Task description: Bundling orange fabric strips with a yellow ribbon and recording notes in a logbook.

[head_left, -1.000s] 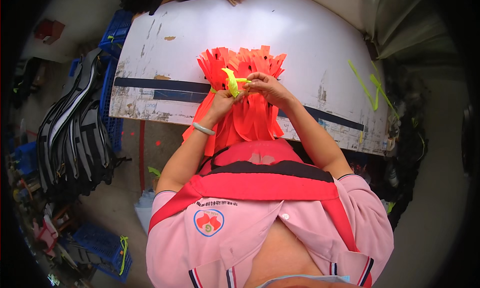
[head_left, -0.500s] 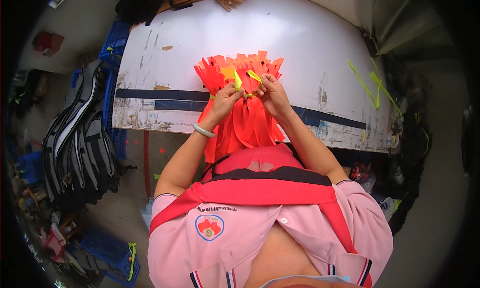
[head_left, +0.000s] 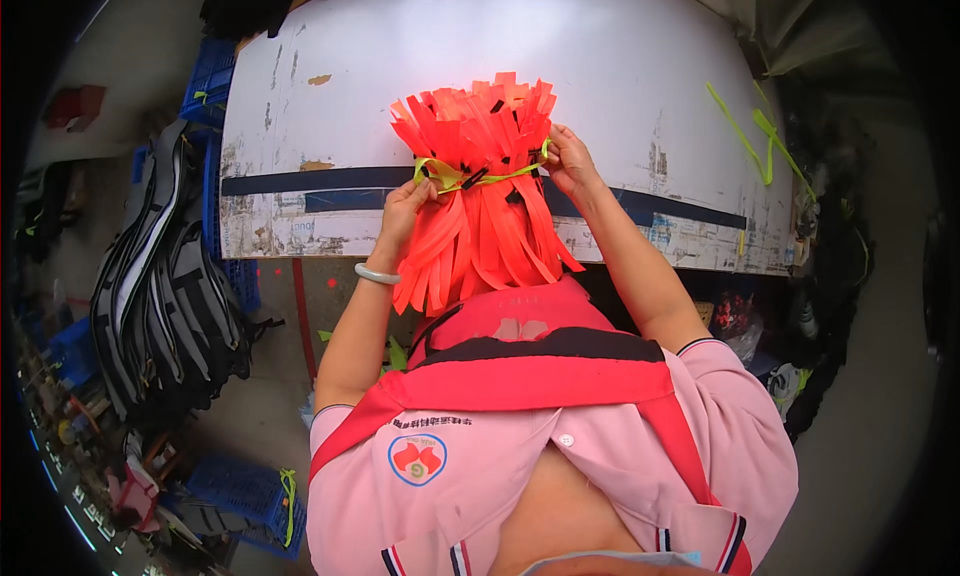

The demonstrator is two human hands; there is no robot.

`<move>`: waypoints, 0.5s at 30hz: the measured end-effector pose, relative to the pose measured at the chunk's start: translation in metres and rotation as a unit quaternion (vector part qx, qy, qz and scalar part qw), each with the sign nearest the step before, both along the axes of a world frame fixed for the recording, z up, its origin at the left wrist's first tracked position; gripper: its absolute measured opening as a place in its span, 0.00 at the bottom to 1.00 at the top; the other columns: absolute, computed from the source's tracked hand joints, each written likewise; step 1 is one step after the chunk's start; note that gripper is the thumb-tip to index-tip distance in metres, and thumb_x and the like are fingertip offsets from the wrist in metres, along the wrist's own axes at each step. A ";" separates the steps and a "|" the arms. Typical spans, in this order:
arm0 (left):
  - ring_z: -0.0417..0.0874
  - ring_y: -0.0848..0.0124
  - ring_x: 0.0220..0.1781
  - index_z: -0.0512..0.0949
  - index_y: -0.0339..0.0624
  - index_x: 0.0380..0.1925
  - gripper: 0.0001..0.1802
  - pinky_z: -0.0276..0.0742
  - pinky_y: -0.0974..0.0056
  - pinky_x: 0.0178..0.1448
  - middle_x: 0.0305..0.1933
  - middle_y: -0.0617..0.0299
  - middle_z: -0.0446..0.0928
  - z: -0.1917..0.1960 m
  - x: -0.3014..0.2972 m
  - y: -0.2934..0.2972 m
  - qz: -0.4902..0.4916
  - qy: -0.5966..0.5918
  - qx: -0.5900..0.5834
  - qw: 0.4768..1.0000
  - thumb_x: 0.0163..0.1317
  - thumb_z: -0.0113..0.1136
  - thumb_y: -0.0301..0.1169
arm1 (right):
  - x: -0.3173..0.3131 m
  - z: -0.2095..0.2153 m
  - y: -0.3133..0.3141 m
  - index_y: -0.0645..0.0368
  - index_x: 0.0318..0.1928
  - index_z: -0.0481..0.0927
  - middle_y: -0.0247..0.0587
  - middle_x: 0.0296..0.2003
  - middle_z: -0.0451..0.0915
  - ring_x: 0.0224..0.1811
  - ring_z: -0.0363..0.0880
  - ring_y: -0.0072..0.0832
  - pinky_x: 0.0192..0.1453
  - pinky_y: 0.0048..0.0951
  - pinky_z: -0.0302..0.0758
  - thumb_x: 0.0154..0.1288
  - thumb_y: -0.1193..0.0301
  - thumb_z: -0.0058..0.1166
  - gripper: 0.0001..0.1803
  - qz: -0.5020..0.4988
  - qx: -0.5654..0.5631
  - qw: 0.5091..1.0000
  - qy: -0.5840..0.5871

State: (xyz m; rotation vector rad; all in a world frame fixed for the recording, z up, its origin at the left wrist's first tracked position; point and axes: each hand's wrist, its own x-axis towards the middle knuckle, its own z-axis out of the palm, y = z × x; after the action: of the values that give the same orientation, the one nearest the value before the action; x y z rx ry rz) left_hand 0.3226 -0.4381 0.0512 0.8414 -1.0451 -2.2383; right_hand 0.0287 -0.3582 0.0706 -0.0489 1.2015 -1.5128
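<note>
A thick bundle of orange-red fabric strips [head_left: 475, 246] lies across the near edge of the table, its cut ends fanned out at the far side. Around its middle runs a yellow-green ribbon [head_left: 492, 178], with small black bits showing among the strips. At the bundle's left side, my left hand [head_left: 410, 201] is closed on one part of the ribbon, fingers pinched. My right hand [head_left: 572, 161] pinches the ribbon at the bundle's right side.
The white table [head_left: 620, 66] has worn patches and dark blue bands [head_left: 340, 196] near its front edge. Loose yellow-green ribbons [head_left: 745, 136] lie at the right. Dark grey straps [head_left: 165, 286] hang at left beside blue crates [head_left: 210, 81]. Another blue crate [head_left: 235, 496] stands lower left.
My hands have moved apart, left hand to the left and right hand to the right. The ribbon ends held up above the bundle are now drawn out to its sides.
</note>
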 end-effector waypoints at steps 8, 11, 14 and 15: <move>0.80 0.69 0.40 0.74 0.38 0.28 0.14 0.74 0.65 0.50 0.41 0.56 0.80 -0.015 0.002 -0.002 0.027 0.009 0.086 0.996 0.72 0.48 0.33 | 0.022 0.013 0.040 0.59 0.45 0.71 0.32 0.29 0.72 0.30 0.72 0.22 0.42 0.25 0.76 0.75 0.69 0.43 0.08 -0.047 -0.034 0.993 -0.100; 0.81 0.69 0.39 0.74 0.38 0.28 0.14 0.74 0.65 0.49 0.40 0.57 0.81 -0.016 -0.001 -0.008 0.025 0.012 0.104 0.994 0.72 0.48 0.33 | 0.017 0.016 0.052 0.60 0.46 0.71 0.34 0.31 0.75 0.35 0.78 0.26 0.50 0.31 0.79 0.74 0.70 0.44 0.07 0.019 0.010 1.000 -0.006; 0.81 0.69 0.38 0.75 0.39 0.28 0.14 0.74 0.65 0.49 0.38 0.58 0.80 -0.019 0.000 -0.006 0.022 0.021 0.112 0.993 0.72 0.48 0.34 | 0.016 0.020 0.052 0.59 0.46 0.71 0.34 0.32 0.77 0.38 0.81 0.28 0.53 0.36 0.80 0.73 0.72 0.47 0.06 0.011 0.017 1.000 0.008; 0.81 0.69 0.38 0.75 0.39 0.28 0.14 0.74 0.65 0.49 0.37 0.58 0.80 -0.016 -0.001 -0.007 0.020 0.031 0.118 0.992 0.72 0.49 0.34 | 0.018 0.025 0.048 0.58 0.45 0.71 0.33 0.30 0.76 0.33 0.79 0.26 0.48 0.33 0.81 0.73 0.71 0.48 0.05 -0.037 0.012 0.999 -0.012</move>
State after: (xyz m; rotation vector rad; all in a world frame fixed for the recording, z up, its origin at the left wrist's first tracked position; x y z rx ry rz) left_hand 0.3212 -0.4455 0.0348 0.8736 -0.7389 -2.3692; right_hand 0.0468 -0.3099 0.0951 0.0293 1.2141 -1.5589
